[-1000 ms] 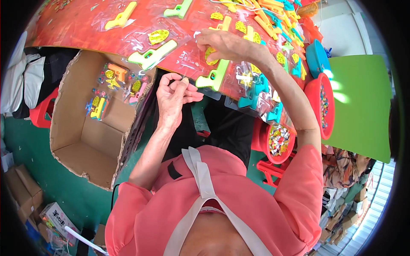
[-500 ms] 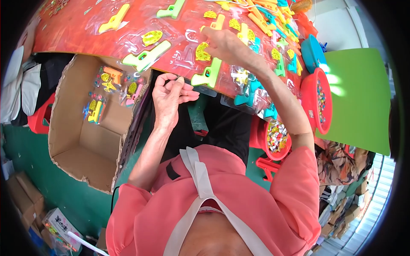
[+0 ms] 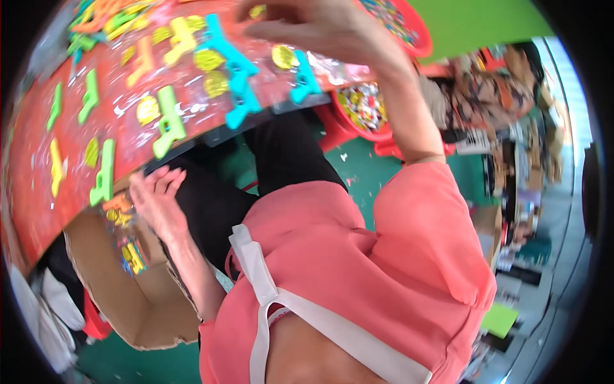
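– Hovering where, in the head view?

– With the right hand (image 3: 313,29), over the far right stretch of the red bench (image 3: 32,205), near a row of teal toy pistols (image 3: 240,77) and a yellow disc (image 3: 283,56). With the left hand (image 3: 157,205), low at the near edge, just beside a lime-green toy pistol (image 3: 104,173) and close to the cardboard box (image 3: 153,313).

– And the grip on each side?

– On the right, blurred, thumb parted from fingers, with a bit of yellow between the tips; cannot tell whether held or merely lying behind. On the left, loosely uncurled, fingers slightly spread, nothing visible in hold.

– Any advice for handling pieces so closely laid?

– Probably best to pinch by the middle, lift straight up, and keep the wrist high so as not to sweep neighbours aside. Better, too, to steady the nearest toy from the edge side without nudging.

– How about pose?

– On the right, stretched well forward from the coral sleeve (image 3: 428,224), forearm passing beside the red tub (image 3: 375,136), hand angled leftward. On the left, held nearer the body, forearm slanting forward and left, palm direction hard to judge.
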`<state>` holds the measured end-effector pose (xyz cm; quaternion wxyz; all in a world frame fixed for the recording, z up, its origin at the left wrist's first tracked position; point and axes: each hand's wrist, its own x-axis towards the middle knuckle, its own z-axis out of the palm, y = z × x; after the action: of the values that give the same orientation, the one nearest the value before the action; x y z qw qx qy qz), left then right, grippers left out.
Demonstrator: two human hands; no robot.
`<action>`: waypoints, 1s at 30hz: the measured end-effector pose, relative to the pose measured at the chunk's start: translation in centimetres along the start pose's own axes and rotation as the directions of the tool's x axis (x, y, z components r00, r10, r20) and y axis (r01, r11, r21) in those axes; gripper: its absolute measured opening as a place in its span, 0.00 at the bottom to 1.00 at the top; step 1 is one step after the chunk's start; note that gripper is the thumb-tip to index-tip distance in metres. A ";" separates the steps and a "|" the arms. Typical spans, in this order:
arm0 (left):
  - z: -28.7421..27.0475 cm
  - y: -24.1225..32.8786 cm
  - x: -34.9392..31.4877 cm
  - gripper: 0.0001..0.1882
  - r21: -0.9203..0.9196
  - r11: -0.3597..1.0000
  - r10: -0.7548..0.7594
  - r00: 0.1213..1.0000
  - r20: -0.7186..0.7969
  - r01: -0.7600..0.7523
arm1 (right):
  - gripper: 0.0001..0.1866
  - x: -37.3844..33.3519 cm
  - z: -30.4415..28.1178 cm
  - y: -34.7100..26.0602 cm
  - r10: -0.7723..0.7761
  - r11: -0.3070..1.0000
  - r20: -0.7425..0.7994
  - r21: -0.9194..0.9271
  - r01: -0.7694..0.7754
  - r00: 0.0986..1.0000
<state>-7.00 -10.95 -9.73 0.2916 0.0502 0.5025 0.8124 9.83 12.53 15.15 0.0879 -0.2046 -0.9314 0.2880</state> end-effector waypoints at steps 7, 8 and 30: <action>-0.3 -4.0 -1.5 0.19 0.064 0.987 -0.148 0.989 -0.016 0.149 | 0.08 -21.5 0.2 23.6 0.458 0.888 -0.167 0.044 -0.458 0.873; 0.5 -4.6 -2.0 0.16 0.061 0.977 -0.204 0.979 -0.001 0.204 | 0.10 -24.8 1.9 27.9 0.560 0.825 -0.154 0.011 -0.565 0.814; 12.9 -9.1 -6.8 0.11 0.564 0.765 -0.621 0.587 0.519 0.311 | 0.23 -26.6 14.4 42.9 0.879 0.355 -0.206 0.885 -0.302 0.429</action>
<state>7.29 -1.43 -9.68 0.6442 0.2673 0.5139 0.4994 43.89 26.07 -22.44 0.3653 -0.5894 -0.4617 0.5531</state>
